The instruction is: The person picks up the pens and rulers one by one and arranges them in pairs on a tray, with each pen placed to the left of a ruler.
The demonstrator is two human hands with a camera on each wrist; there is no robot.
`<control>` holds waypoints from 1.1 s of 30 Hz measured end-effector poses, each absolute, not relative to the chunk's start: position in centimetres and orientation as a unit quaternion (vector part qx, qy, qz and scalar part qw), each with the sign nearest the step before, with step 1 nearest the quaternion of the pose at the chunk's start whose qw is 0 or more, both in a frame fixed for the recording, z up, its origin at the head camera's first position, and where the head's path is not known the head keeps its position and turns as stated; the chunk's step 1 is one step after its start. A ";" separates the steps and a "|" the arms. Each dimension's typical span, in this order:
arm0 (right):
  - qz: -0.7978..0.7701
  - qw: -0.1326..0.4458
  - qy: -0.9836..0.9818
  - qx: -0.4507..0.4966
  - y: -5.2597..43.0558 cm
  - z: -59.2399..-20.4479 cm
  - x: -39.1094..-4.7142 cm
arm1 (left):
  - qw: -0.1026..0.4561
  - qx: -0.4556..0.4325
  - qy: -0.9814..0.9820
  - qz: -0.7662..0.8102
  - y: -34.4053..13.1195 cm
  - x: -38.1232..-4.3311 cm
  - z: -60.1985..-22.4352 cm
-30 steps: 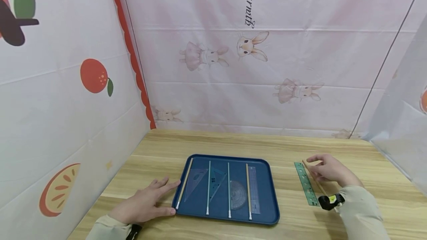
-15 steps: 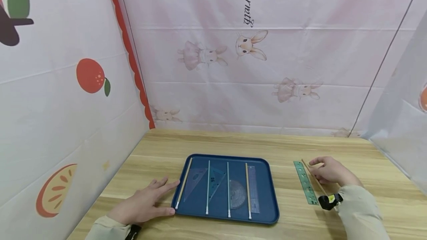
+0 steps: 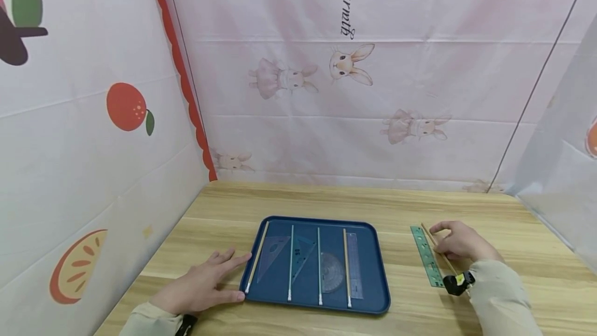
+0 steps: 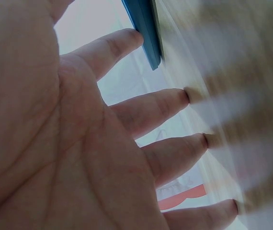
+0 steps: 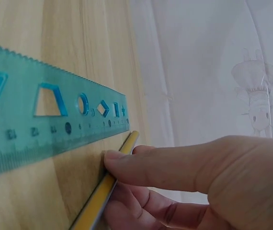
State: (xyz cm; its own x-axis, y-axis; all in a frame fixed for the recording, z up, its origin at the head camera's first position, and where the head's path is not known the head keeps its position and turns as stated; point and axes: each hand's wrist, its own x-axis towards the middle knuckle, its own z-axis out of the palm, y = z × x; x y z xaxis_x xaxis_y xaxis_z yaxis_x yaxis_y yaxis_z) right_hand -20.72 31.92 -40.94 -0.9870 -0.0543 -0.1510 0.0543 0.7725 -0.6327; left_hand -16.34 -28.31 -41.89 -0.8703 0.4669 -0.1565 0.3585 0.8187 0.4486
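In the head view, my right hand [image 3: 462,243] pinches a yellow pencil [image 3: 426,230] that lies along the right side of a green stencil ruler [image 3: 426,256]. The right wrist view shows the thumb over the pencil [image 5: 96,207] and curled fingers below it. My left hand [image 3: 200,283] has its fingers spread at the left edge of a blue tray [image 3: 375,279]. Seen from the left wrist, one fingertip touches the tray wall [image 4: 146,33], and the other fingertips rest on the table.
Inside the tray lie two yellow pencils [image 3: 347,268], two green pencils [image 3: 291,263], a clear set square [image 3: 270,258], a teal set square [image 3: 304,253], a round protractor [image 3: 333,273] and a clear ruler [image 3: 355,268]. Printed cloth [image 3: 298,144] hangs behind the wooden table [image 3: 401,206].
My right thumb and fingers have closed onto the yellow pencil, with the hand shifting slightly. The left hand and the tray have stayed in place.
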 end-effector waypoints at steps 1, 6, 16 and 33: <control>-0.334 0.080 0.939 0.001 31.9 -41.0 -20.8 | 0.131 0.218 0.945 0.207 -28.3 -16.3 -41.9; -0.324 0.082 0.943 0.004 31.9 -41.0 -20.9 | 0.130 0.216 0.946 0.203 -28.2 -16.3 -41.6; -0.321 0.078 0.944 -0.001 31.7 -41.0 -21.3 | 0.129 0.213 0.947 0.202 -28.1 -16.4 -41.3; -0.319 0.077 0.945 0.008 31.5 -41.2 -21.0 | 0.129 0.216 0.945 0.209 -28.3 -16.0 -41.7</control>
